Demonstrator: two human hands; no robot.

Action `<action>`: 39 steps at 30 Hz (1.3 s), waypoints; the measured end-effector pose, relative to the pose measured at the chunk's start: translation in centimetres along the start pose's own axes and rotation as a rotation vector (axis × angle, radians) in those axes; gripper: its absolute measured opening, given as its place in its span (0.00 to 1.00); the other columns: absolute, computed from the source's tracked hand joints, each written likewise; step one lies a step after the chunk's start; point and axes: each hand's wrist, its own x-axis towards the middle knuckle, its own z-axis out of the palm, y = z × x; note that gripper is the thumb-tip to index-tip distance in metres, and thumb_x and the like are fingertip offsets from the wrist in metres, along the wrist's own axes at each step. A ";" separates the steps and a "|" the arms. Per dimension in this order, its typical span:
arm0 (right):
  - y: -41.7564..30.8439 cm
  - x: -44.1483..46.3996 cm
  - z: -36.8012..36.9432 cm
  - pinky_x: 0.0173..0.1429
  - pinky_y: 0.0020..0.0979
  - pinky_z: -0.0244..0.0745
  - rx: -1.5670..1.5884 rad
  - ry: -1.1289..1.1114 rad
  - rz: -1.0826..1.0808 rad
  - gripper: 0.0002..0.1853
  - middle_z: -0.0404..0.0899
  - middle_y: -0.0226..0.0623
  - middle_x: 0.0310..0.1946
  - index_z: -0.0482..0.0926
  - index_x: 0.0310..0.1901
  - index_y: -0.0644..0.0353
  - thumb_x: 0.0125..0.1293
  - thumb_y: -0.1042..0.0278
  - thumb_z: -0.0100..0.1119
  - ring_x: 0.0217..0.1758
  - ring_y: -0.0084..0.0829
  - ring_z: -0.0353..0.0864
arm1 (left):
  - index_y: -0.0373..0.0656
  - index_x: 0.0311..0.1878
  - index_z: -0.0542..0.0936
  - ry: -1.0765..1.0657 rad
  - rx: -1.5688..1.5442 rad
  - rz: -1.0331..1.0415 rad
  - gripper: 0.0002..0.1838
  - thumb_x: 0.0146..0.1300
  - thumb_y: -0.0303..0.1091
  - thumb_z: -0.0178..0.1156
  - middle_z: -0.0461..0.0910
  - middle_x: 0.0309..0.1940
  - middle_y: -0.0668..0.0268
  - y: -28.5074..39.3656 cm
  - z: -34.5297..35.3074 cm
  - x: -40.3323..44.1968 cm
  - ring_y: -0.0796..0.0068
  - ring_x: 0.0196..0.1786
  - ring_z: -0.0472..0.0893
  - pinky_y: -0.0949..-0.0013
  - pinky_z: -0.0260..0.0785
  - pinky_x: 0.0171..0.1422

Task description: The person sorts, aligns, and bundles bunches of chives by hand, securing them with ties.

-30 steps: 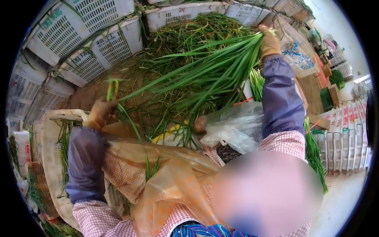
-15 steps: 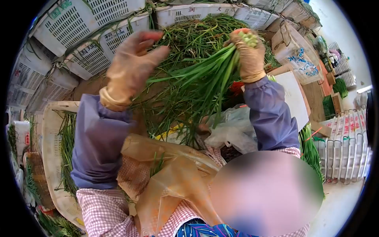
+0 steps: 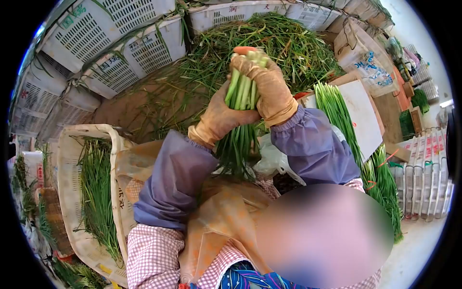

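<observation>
Both my hands, in tan gloves, are closed round one upright bunch of garlic chives (image 3: 243, 91). My left hand (image 3: 221, 115) wraps its lower stems from the left. My right hand (image 3: 272, 89) grips higher up, its fingers curled over near the pale cut ends. Something orange (image 3: 244, 50) shows at a fingertip there. The green leaves hang below the hands, over a pale plastic bag (image 3: 272, 159) and my apron (image 3: 216, 216).
A heap of loose green leaves (image 3: 284, 43) lies beyond my hands, before stacked white crates (image 3: 154, 43). At left stands a cream crate (image 3: 115, 178) holding chives (image 3: 98, 192). More chives (image 3: 337, 111) lie on a white board (image 3: 358, 115) at right; tied bundles (image 3: 385, 192) lie below.
My left hand, open and apart before, has come right and closed on the bunch. My right hand has moved left and lower, turning the bunch from slanting to upright.
</observation>
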 end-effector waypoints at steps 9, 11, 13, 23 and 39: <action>2.1 -4.6 -4.3 0.74 0.37 0.46 -0.790 -0.386 -0.222 0.69 0.42 0.54 0.71 0.32 0.71 0.61 0.36 0.63 0.79 0.74 0.44 0.44 | 0.40 0.56 0.70 0.334 -0.374 0.079 0.30 0.47 0.26 0.70 0.78 0.37 0.66 -1.1 -0.5 -1.3 0.71 0.39 0.80 0.68 0.76 0.42; 5.8 -6.5 -3.0 0.75 0.32 0.36 -0.781 -0.343 -0.300 0.70 0.34 0.48 0.73 0.32 0.69 0.70 0.34 0.61 0.79 0.76 0.41 0.33 | 0.41 0.54 0.73 0.301 -0.560 0.015 0.26 0.49 0.25 0.69 0.79 0.38 0.66 -0.5 0.5 -1.6 0.72 0.39 0.81 0.69 0.76 0.43; 6.8 -6.5 -3.6 0.73 0.32 0.48 -0.750 -0.276 -0.349 0.68 0.46 0.51 0.71 0.33 0.71 0.64 0.35 0.64 0.77 0.74 0.44 0.47 | 0.41 0.51 0.75 0.280 -0.590 -0.050 0.23 0.51 0.25 0.68 0.79 0.41 0.66 -1.7 0.5 -1.7 0.73 0.42 0.80 0.71 0.75 0.43; 7.4 -8.2 -4.2 0.56 0.30 0.69 -0.691 -0.082 -0.016 0.46 0.73 0.41 0.51 0.54 0.68 0.58 0.44 0.80 0.64 0.53 0.31 0.73 | 0.39 0.60 0.66 0.481 -0.417 0.045 0.36 0.46 0.27 0.71 0.77 0.44 0.61 0.0 1.9 -1.0 0.70 0.44 0.78 0.68 0.72 0.49; -11.0 -17.3 -13.3 0.27 0.28 0.72 0.033 0.279 0.257 0.24 0.77 0.39 0.36 0.72 0.49 0.67 0.49 0.72 0.65 0.27 0.30 0.76 | 0.41 0.46 0.76 0.748 -0.550 -0.157 0.10 0.67 0.35 0.54 0.77 0.36 0.72 -4.6 -11.3 0.8 0.78 0.33 0.77 0.78 0.71 0.31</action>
